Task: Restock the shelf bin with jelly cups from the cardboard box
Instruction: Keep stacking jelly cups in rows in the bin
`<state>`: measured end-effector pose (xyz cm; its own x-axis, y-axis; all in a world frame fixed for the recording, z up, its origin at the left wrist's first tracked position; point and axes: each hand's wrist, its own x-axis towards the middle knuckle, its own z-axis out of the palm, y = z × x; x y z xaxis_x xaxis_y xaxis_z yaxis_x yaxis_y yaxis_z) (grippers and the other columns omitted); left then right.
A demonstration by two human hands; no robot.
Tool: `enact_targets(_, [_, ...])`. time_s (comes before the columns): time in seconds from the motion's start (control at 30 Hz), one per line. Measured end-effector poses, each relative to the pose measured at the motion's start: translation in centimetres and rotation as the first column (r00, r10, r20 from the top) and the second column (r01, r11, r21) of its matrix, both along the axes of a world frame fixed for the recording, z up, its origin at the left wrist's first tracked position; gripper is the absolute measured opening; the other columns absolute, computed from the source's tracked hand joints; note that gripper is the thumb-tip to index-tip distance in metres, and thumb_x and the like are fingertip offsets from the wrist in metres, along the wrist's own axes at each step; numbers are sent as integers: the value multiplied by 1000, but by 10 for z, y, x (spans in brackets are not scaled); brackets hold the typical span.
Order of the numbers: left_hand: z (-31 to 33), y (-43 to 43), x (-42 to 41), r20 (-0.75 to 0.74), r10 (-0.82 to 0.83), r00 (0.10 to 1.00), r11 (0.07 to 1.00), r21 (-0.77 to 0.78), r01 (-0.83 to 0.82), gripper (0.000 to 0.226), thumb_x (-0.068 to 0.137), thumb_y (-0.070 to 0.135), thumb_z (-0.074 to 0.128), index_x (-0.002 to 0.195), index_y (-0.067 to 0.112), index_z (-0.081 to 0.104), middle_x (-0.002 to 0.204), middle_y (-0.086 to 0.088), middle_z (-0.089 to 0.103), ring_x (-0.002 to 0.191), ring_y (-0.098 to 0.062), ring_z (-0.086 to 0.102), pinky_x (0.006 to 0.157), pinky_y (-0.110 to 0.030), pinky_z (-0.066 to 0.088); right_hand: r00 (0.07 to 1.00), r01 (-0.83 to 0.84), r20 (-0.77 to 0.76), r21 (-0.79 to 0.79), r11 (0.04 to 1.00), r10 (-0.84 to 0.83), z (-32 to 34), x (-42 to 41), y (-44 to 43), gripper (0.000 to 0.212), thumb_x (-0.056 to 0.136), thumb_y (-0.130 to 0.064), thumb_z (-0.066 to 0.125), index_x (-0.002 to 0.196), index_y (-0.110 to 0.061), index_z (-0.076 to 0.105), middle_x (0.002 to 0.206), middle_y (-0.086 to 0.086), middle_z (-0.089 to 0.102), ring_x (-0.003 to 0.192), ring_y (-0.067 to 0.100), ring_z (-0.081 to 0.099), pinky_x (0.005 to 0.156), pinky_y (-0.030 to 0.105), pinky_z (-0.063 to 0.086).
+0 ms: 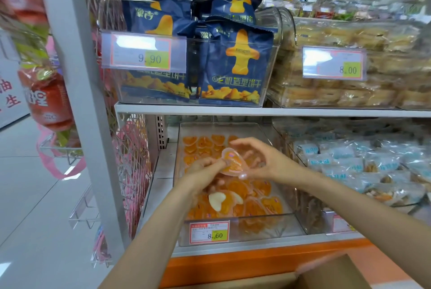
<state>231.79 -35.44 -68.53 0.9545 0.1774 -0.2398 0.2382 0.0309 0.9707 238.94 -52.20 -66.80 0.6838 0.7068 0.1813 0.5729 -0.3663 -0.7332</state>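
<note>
- Here, directly above the middle of the clear shelf bin [233, 217], a person holds one heart-shaped jelly cup [233, 162] between both hands.
- The left hand [205, 168] pinches the cup's left edge, while the right hand [261, 158] arches round its other side, thumb at the lower tip.
- The cup is tilted, lobes up and point down toward the bin's front. Both hands are equally close, so the drop looks short and straight down.
- Inside the bin, orange cups lie loosely, with one pale cup [217, 200] near the front wall.
- Below the bin's front sits the cardboard box [326, 272], its contents out of view.
- Above the bin, navy biscuit packets [235, 67] fill another clear bin.
</note>
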Motion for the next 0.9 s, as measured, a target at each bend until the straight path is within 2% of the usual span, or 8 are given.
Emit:
enact_targets(0.1, [0, 0, 2, -12, -27, 1000, 992, 122, 28, 20, 85, 35, 64, 91, 16, 65, 69, -2, 56, 48, -7, 42, 41, -14, 33, 952, -63, 278, -241, 968, 131, 4, -3, -2, 77, 72, -36, 79, 135, -41, 35, 133, -13, 38, 119, -1, 40, 99, 15, 36])
enact_targets(0.27, [-1, -3, 3, 29, -62, 998, 979, 198, 55, 27, 85, 41, 62, 94, 16, 63, 68, 2, 59, 46, -3, 48, 40, -11, 35, 867, 59, 487, -312, 948, 106, 4, 2, -1, 68, 71, -44, 77, 128, -22, 50, 124, -5, 47, 116, 7, 42, 98, 23, 36])
enact_targets(0.37, [-3, 4, 10, 110, 6, 994, 937, 347, -44, 35, 82, 44, 65, 100, 14, 61, 86, -1, 64, 72, -14, 59, 55, -21, 44, 887, 203, 462, -349, 915, -21, 15, 33, -6, 68, 69, -46, 78, 128, -21, 52, 126, -1, 50, 116, 14, 47, 96, 26, 37])
enact_targets(0.5, [-6, 17, 17, 165, 86, 983, 883, 444, -152, 11, 88, 28, 62, 86, 18, 57, 94, -3, 62, 91, -26, 64, 70, -30, 47, 917, 325, 362, -439, 837, -167, 20, 95, -10, 70, 71, -45, 77, 131, -22, 49, 131, -1, 51, 119, 18, 50, 100, 28, 40])
enact_targets(0.6, [-10, 21, 20, 167, 75, 983, 885, 443, -143, 9, 91, 18, 58, 83, 19, 54, 97, -5, 62, 92, -25, 63, 70, -29, 46, 917, 315, 381, -513, 798, -117, 14, 123, 1, 54, 78, -31, 74, 126, -14, 52, 124, 8, 56, 113, 24, 54, 96, 31, 42])
enact_targets(0.67, [-11, 21, 21, 176, 63, 982, 884, 447, -137, 8, 91, 14, 57, 84, 18, 55, 95, -5, 61, 90, -23, 62, 70, -29, 47, 915, 355, 366, -524, 774, -172, 9, 135, 10, 47, 84, -23, 68, 126, -10, 52, 124, 11, 56, 115, 28, 53, 94, 32, 41])
enact_targets(0.8, [-12, 22, 21, 186, 47, 981, 892, 434, -125, 7, 91, 11, 55, 86, 15, 56, 94, -7, 61, 85, -23, 61, 60, -26, 46, 887, 393, 447, -602, 695, -114, -6, 151, 26, 52, 80, -34, 69, 126, -15, 54, 131, 13, 46, 121, 28, 43, 91, 28, 33])
enact_targets(0.9, [-14, 23, 21, 196, 40, 980, 897, 426, -122, 7, 90, 11, 57, 85, 16, 58, 97, -9, 64, 89, -26, 64, 72, -34, 53, 848, 455, 517, -599, 659, -116, -14, 154, 32, 53, 77, -38, 71, 124, -20, 55, 129, 11, 42, 123, 28, 41, 95, 31, 31])
